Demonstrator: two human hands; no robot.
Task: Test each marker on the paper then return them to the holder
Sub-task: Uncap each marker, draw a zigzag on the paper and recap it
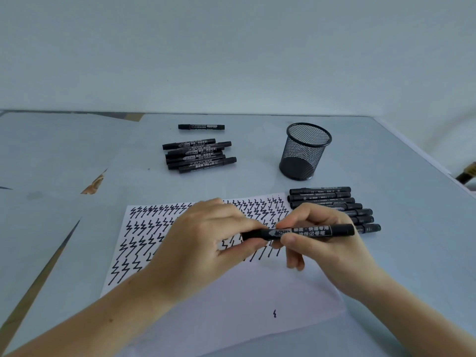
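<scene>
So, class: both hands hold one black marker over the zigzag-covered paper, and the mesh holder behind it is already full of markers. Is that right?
Not quite. The head view shows the mesh holder empty; the loose markers lie on the table in a far pile and a row beside the paper. The rest stands: the left hand and right hand hold one black marker over the zigzags.

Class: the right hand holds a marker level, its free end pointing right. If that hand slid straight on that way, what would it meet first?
Probably the row of markers lying just right of the right hand; the held marker already overlaps it in view, though it may pass above, as depth is unclear.
</scene>
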